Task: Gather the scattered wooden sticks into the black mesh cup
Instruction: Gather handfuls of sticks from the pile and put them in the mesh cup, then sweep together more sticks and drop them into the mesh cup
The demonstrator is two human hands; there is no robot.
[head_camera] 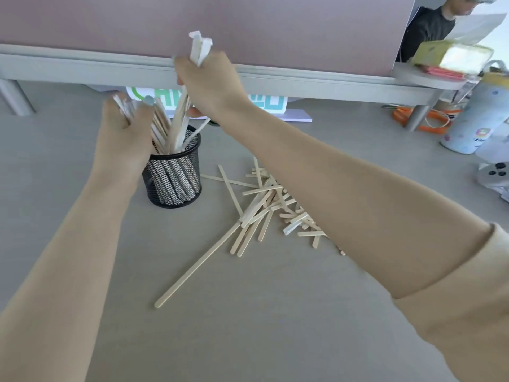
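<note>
The black mesh cup (173,177) stands upright on the grey table, packed with several wooden sticks that lean out of its top. My left hand (124,133) is closed around the tops of the sticks at the cup's left side. Above the cup, my right hand (209,78) grips a bundle of sticks (180,117) whose lower ends reach into the cup and whose upper ends poke out above my fist. A loose pile of scattered sticks (264,205) lies on the table to the right of the cup, partly under my right forearm. One long stick (197,267) lies apart, nearer to me.
A pink divider panel with a grey rail (303,78) runs along the table's far edge. A printed card (275,104) sits behind the cup. At the right stand a pale bottle (473,119), orange cable (429,119), a yellow box (454,55) and a game controller (495,172). Another person sits behind the divider.
</note>
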